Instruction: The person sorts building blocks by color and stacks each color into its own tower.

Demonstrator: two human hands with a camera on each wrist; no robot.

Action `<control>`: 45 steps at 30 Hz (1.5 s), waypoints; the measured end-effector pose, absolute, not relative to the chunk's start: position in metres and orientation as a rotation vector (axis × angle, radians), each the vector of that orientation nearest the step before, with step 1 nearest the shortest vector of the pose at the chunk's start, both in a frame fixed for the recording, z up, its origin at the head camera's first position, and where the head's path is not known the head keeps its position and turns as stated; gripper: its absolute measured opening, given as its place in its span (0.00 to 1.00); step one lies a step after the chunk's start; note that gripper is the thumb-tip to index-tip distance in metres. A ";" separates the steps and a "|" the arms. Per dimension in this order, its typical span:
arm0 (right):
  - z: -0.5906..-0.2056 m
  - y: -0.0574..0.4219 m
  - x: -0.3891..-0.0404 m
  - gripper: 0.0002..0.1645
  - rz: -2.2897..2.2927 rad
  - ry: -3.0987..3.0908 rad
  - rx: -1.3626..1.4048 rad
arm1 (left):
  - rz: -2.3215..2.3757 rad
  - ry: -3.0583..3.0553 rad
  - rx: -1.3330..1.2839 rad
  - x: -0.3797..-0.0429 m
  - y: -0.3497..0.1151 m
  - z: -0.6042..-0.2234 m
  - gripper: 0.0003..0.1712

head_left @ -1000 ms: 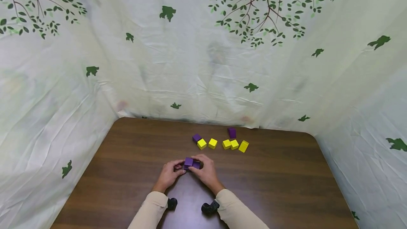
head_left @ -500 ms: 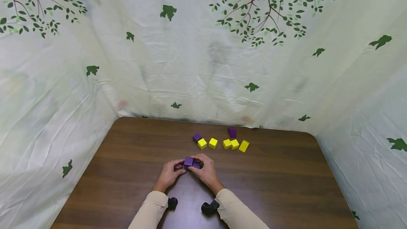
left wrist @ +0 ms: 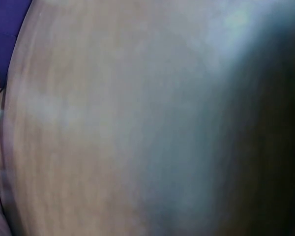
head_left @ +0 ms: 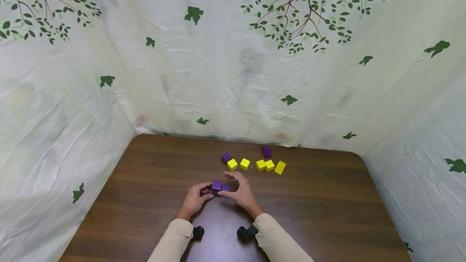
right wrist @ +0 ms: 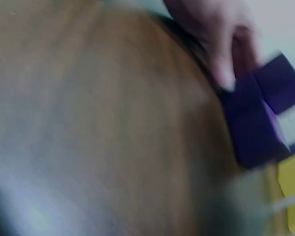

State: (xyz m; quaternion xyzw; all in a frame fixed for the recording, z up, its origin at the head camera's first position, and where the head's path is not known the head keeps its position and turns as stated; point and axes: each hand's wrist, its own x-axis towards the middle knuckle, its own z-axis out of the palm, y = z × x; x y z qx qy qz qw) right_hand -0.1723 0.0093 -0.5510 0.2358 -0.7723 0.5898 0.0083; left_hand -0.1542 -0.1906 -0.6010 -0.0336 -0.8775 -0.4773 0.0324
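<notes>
Several purple cubes stand together on the table near its middle: a raised purple cube sits on a lower layer, with a lower purple cube to its right. My left hand pinches the left end of this group. In the right wrist view its thumb presses the near face of the lower purple block, under the upper block. My right hand stands spread at the right side, thumb by the lower cube and fingers lifted away behind it. A purple block edges into the left wrist view beside a fingertip.
Behind the hands lie loose cubes: a purple cube touching a yellow cube, another yellow cube, a yellow pair, a yellow block and a purple block. A patterned cloth hangs around the brown table.
My right hand has let go of the purple cubes, spreading its fingers and moving slightly right. The left hand and the purple cubes stay where they were.
</notes>
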 end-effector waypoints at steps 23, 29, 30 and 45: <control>-0.545 0.019 -0.286 0.18 1.263 -2.766 0.769 | -1.441 -2.707 -0.108 -0.155 -0.190 -0.600 0.20; -0.542 0.007 -0.296 0.23 1.138 -2.998 0.811 | -1.421 -2.687 -0.174 -0.152 -0.190 -0.603 0.21; -0.542 0.005 -0.297 0.24 1.112 -3.029 0.813 | -1.422 -2.687 -0.175 -0.152 -0.190 -0.603 0.21; -0.544 -0.006 -0.297 0.26 1.115 -3.147 0.683 | -1.421 -2.720 -0.143 -0.154 -0.194 -0.603 0.21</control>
